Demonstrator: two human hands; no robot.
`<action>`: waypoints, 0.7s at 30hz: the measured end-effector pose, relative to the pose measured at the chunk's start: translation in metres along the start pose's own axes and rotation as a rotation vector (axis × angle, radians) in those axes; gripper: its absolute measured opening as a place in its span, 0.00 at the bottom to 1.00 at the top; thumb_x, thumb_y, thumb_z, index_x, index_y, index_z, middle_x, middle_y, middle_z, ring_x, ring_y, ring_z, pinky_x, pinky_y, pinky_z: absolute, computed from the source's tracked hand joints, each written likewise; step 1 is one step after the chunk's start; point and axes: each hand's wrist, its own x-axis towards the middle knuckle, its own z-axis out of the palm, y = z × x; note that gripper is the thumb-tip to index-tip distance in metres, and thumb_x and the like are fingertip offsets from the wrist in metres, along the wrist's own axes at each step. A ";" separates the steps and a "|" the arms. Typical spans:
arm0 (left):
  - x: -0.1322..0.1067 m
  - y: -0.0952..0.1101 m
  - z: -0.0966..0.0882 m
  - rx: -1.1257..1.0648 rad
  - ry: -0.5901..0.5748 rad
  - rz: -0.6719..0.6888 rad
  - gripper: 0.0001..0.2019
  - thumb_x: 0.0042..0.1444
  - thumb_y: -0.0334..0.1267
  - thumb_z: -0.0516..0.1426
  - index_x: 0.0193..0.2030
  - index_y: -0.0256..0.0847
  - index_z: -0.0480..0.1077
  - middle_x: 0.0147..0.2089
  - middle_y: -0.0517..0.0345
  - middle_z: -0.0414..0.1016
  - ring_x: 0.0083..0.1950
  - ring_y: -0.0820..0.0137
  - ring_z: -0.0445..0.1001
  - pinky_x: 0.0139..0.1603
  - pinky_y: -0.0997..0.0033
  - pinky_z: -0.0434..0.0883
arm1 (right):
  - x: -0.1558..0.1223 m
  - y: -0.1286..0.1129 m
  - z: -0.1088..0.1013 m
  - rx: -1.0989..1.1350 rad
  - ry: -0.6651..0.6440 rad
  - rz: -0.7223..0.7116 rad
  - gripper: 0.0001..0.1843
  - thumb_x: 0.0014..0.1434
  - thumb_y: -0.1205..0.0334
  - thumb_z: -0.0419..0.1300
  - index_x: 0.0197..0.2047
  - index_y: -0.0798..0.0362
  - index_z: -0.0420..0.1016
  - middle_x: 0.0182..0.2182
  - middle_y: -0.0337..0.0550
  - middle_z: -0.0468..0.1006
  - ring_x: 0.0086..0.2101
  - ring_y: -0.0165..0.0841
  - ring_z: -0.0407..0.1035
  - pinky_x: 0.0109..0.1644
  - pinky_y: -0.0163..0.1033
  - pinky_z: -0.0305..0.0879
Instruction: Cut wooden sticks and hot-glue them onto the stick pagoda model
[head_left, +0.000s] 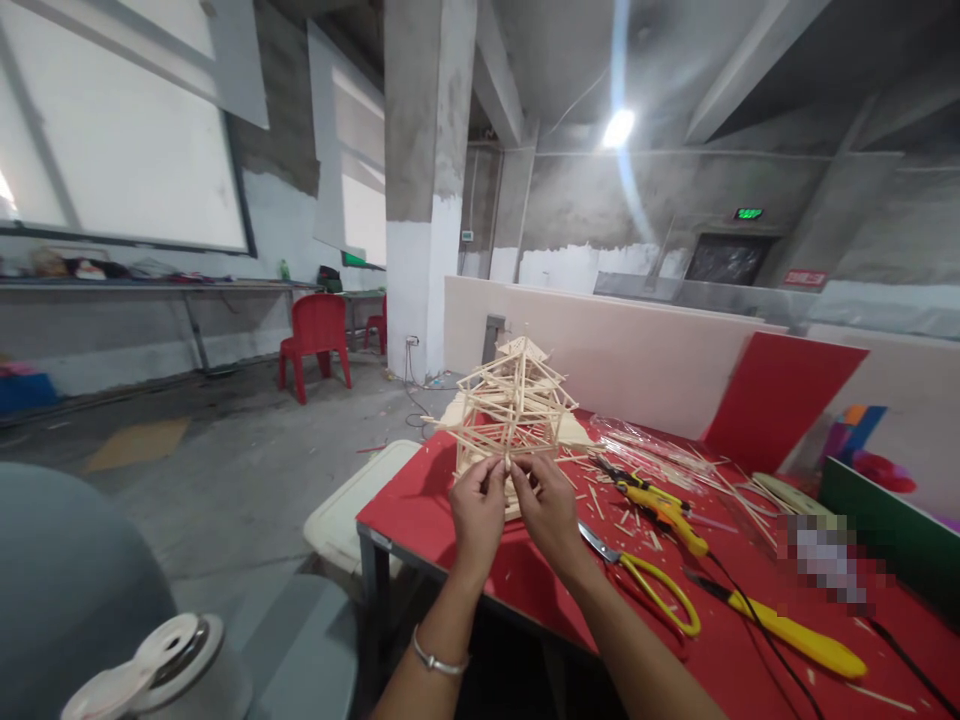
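A tower-shaped model built of thin wooden sticks (514, 405) stands on the red table (420, 520). My left hand (478, 510) and my right hand (546, 505) are raised side by side in front of its base. Both pinch at the lower sticks with thumb and fingertips, touching the model near its bottom edge. A silver bracelet sits on my left wrist. What exactly lies between the fingertips is too small to make out beyond the model's sticks.
Yellow-handled scissors (652, 585), a yellow glue gun (660, 505) with black cord, a yellow-handled tool (795, 630), loose sticks and plastic wrap (675, 455) lie to the right. A red board (780, 400) leans on the partition. Red chairs (315, 340) stand on the concrete floor at left.
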 end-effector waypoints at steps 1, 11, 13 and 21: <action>0.000 0.001 0.000 0.000 0.000 0.000 0.10 0.58 0.39 0.59 0.40 0.41 0.81 0.40 0.53 0.85 0.42 0.63 0.82 0.47 0.65 0.76 | 0.000 0.000 0.000 0.000 0.000 0.000 0.12 0.68 0.56 0.53 0.43 0.48 0.77 0.39 0.44 0.78 0.40 0.36 0.71 0.41 0.39 0.67; -0.002 0.001 -0.002 -0.017 0.003 -0.018 0.11 0.59 0.40 0.59 0.42 0.41 0.81 0.43 0.51 0.85 0.44 0.61 0.82 0.48 0.64 0.76 | -0.002 0.002 -0.002 0.003 0.004 0.010 0.14 0.68 0.54 0.53 0.46 0.48 0.78 0.41 0.46 0.79 0.41 0.37 0.72 0.43 0.41 0.68; -0.002 0.002 -0.002 -0.019 0.000 -0.021 0.11 0.59 0.40 0.59 0.42 0.41 0.81 0.43 0.50 0.85 0.45 0.61 0.82 0.49 0.63 0.76 | -0.003 0.003 -0.002 0.004 0.008 0.015 0.14 0.68 0.54 0.53 0.46 0.48 0.78 0.41 0.46 0.79 0.42 0.37 0.73 0.45 0.42 0.69; -0.007 0.005 -0.002 -0.049 -0.014 -0.058 0.13 0.59 0.36 0.56 0.46 0.40 0.81 0.45 0.51 0.85 0.45 0.62 0.82 0.48 0.64 0.77 | -0.010 0.005 -0.004 0.007 -0.003 0.045 0.18 0.68 0.57 0.51 0.54 0.48 0.77 0.49 0.48 0.81 0.49 0.39 0.74 0.55 0.49 0.70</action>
